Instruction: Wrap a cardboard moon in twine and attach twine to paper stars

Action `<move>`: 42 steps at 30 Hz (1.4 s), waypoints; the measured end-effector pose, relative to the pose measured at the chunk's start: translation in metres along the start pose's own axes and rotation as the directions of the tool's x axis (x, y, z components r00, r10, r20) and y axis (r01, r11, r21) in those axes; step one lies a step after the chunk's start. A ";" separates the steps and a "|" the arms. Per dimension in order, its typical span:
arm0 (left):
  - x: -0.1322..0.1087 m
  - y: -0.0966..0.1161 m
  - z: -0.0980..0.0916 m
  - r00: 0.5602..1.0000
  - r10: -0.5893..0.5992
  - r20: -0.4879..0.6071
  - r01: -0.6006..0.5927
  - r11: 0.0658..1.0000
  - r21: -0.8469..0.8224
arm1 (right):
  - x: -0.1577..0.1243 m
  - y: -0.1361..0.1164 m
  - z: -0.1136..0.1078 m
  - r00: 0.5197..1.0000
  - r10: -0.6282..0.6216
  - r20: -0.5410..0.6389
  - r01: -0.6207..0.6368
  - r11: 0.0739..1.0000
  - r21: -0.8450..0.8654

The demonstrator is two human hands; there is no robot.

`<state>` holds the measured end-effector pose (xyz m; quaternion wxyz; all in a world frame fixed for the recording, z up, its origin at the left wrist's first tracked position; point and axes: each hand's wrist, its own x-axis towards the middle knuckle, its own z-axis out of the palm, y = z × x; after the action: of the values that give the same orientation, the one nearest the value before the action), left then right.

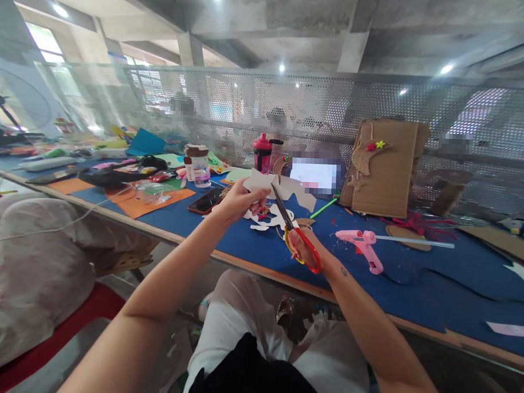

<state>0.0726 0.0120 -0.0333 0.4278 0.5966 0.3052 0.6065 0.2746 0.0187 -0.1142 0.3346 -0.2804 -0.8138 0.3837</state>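
Observation:
My left hand (243, 199) pinches a white sheet of paper (303, 192) with ragged, cut edges, holding it above the table. In my right hand (301, 244) is a pair of scissors (312, 260) with red and yellow handles. Their dark blades (281, 200) point up and left, and the tips reach the paper near my left fingers. Beneath the paper, white paper scraps (267, 221) lie on the blue tabletop. A pink glue gun (365, 246) with a clear glue stick rests to the right of my right hand.
Behind my hands stand a pink bottle (262, 153) and a clear jar (197, 167). A phone (205, 200) lies left of my left hand, near orange paper (148, 203). Cardboard (382, 189) leans on the perforated screen (231, 98). Another person (40, 263) sits at the left.

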 end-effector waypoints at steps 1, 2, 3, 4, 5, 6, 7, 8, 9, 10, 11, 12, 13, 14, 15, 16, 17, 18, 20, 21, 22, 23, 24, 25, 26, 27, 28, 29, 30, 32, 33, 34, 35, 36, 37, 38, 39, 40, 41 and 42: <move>0.000 0.001 0.000 1.000 -0.005 0.004 0.005 1.000 0.013 | 0.000 0.001 0.000 1.000 0.007 -0.006 -0.007 1.000 -0.015; -0.001 0.001 0.000 1.000 -0.012 0.007 0.012 1.000 0.028 | 0.000 0.002 0.000 1.000 0.017 -0.009 -0.017 0.999 -0.029; -0.001 0.002 0.000 1.000 -0.020 0.012 0.019 0.999 0.044 | 0.000 0.003 -0.001 1.000 0.028 -0.009 -0.028 0.999 -0.043; -0.001 0.003 0.000 0.999 -0.025 0.019 0.024 0.998 0.058 | 0.001 0.003 -0.001 0.999 0.038 -0.010 -0.039 0.998 -0.059; -0.002 0.003 0.000 0.999 -0.029 0.027 0.028 0.997 0.068 | 0.001 0.003 -0.001 0.999 0.044 -0.012 -0.045 0.996 -0.079; -0.002 0.003 0.000 0.999 -0.032 0.031 0.029 0.997 0.075 | 0.001 0.003 -0.001 0.999 0.046 -0.014 -0.047 0.994 -0.098; -0.002 0.003 -0.001 0.999 -0.033 0.034 0.030 0.996 0.080 | 0.000 0.003 -0.002 0.999 0.042 -0.017 -0.044 0.992 -0.116; -0.002 0.003 -0.001 0.999 -0.035 0.036 0.032 0.996 0.086 | 0.000 0.002 -0.002 0.999 0.032 -0.015 -0.034 0.991 -0.132; -0.002 0.002 -0.002 0.999 -0.035 0.038 0.032 0.995 0.093 | 0.000 0.001 -0.003 1.000 0.018 -0.008 -0.019 0.989 -0.146; -0.002 0.002 -0.003 0.999 -0.034 0.041 0.029 0.994 0.102 | 0.000 0.001 -0.004 1.000 0.003 0.002 -0.003 0.988 -0.157; -0.001 0.002 -0.004 0.998 -0.032 0.045 0.027 0.993 0.112 | 0.000 0.000 -0.004 1.000 -0.014 0.014 0.016 0.986 -0.167; -0.001 0.001 -0.005 0.998 -0.032 0.051 0.025 0.992 0.124 | 0.000 0.000 -0.005 0.999 -0.033 0.026 0.037 0.983 -0.179; -0.001 0.001 -0.007 0.998 -0.033 0.056 0.025 0.991 0.135 | 0.000 0.001 -0.006 0.998 -0.052 0.036 0.059 0.979 -0.193; 0.000 0.001 -0.008 0.998 -0.036 0.060 0.027 0.989 0.145 | 0.000 0.001 -0.006 0.997 -0.070 0.044 0.078 0.976 -0.205; 0.000 0.000 -0.008 0.997 -0.043 0.065 0.032 0.988 0.154 | 0.000 0.002 -0.006 0.995 -0.085 0.051 0.094 0.972 -0.216; 0.000 -0.001 -0.009 0.996 -0.050 0.067 0.039 0.986 0.162 | 0.001 0.002 -0.007 0.994 -0.097 0.056 0.107 0.968 -0.225; 0.000 -0.001 -0.009 0.996 -0.055 0.064 0.043 0.985 0.169 | 0.001 0.002 -0.007 0.993 -0.105 0.060 0.116 0.966 -0.233; 0.000 -0.002 -0.008 0.997 -0.055 0.055 0.045 0.984 0.174 | 0.001 0.003 -0.006 0.992 -0.108 0.060 0.119 0.964 -0.237; 0.000 -0.004 -0.007 0.998 -0.051 0.034 0.045 0.982 0.181 | 0.001 0.002 -0.006 0.994 -0.100 0.044 0.108 0.964 -0.243; 0.000 -0.005 -0.006 0.999 -0.048 0.025 0.043 0.983 0.181 | 0.001 0.001 -0.005 0.995 -0.090 0.029 0.095 0.964 -0.248; 0.000 -0.006 -0.005 0.999 -0.045 0.021 0.041 0.983 0.178 | 0.001 0.001 -0.004 0.997 -0.079 0.013 0.080 0.964 -0.255; 0.000 -0.007 -0.005 0.999 -0.045 0.020 0.041 0.984 0.174 | 0.001 0.000 -0.004 0.998 -0.068 0.000 0.066 0.962 -0.266; 0.000 -0.007 -0.004 0.999 -0.046 0.020 0.042 0.985 0.167 | 0.001 0.000 -0.003 0.998 -0.058 -0.010 0.053 0.958 -0.282; 0.001 -0.007 -0.004 0.998 -0.051 0.021 0.047 0.986 0.160 | 0.001 0.000 -0.003 0.999 -0.049 -0.015 0.043 0.953 -0.299; 0.001 -0.007 -0.004 0.998 -0.056 0.022 0.052 0.987 0.155 | 0.001 0.000 -0.003 0.999 -0.042 -0.017 0.035 0.949 -0.314; 0.001 -0.007 -0.004 0.998 -0.063 0.024 0.058 0.987 0.153 | 0.002 0.000 -0.003 0.999 -0.037 -0.019 0.029 0.945 -0.327; 0.001 -0.006 -0.004 0.997 -0.069 0.026 0.064 0.986 0.153 | 0.002 0.001 -0.003 0.999 -0.033 -0.022 0.024 0.941 -0.337; 0.000 -0.006 -0.004 0.997 -0.073 0.026 0.068 0.986 0.153 | 0.002 0.001 -0.003 0.999 -0.032 -0.027 0.021 0.939 -0.343; 0.000 -0.006 -0.004 0.997 -0.075 0.024 0.071 0.986 0.153 | 0.003 0.002 -0.003 0.999 -0.032 -0.033 0.019 0.938 -0.347; -0.001 -0.005 -0.003 0.997 -0.076 0.018 0.072 0.987 0.146 | 0.003 0.002 -0.003 0.998 -0.036 -0.041 0.019 0.935 -0.355; -0.001 -0.004 -0.003 0.997 -0.075 0.018 0.072 0.988 0.139 | 0.003 0.002 -0.003 0.998 -0.039 -0.042 0.021 0.933 -0.359; -0.001 -0.004 -0.003 0.997 -0.074 0.020 0.070 0.989 0.131 | 0.003 0.002 -0.003 0.998 -0.043 -0.041 0.025 0.932 -0.361; -0.002 -0.004 -0.002 0.997 -0.072 0.023 0.069 0.990 0.122 | 0.004 0.002 -0.003 0.998 -0.047 -0.034 0.031 0.932 -0.361; -0.002 -0.004 -0.001 0.997 -0.071 0.023 0.067 0.991 0.115 | 0.004 0.001 -0.003 0.998 -0.051 -0.027 0.037 0.932 -0.361; -0.002 -0.004 0.000 0.997 -0.070 0.019 0.067 0.992 0.109 | 0.003 0.000 -0.003 0.998 -0.054 -0.021 0.042 0.932 -0.359; -0.003 -0.003 0.001 0.997 -0.070 0.012 0.068 0.992 0.102 | 0.003 -0.001 -0.003 0.998 -0.054 -0.017 0.044 0.934 -0.354; -0.003 -0.003 0.002 0.998 -0.070 0.005 0.069 0.993 0.092 | 0.003 -0.002 -0.002 0.999 -0.051 -0.017 0.042 0.937 -0.347; -0.003 -0.003 0.003 0.997 -0.071 -0.002 0.071 0.994 0.081 | 0.003 -0.003 -0.002 0.999 -0.047 -0.019 0.038 0.940 -0.339; -0.004 -0.003 0.004 0.997 -0.071 -0.005 0.071 0.995 0.067 | 0.002 -0.004 -0.002 0.999 -0.041 -0.025 0.031 0.943 -0.331; -0.004 -0.003 0.005 0.997 -0.071 -0.005 0.071 0.996 0.052 | 0.001 -0.005 -0.002 0.999 -0.036 -0.031 0.024 0.946 -0.323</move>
<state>0.0781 0.0091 -0.0370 0.4328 0.5954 0.3425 0.5839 0.2741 0.0175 -0.1090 0.3048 -0.3257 -0.8635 0.2354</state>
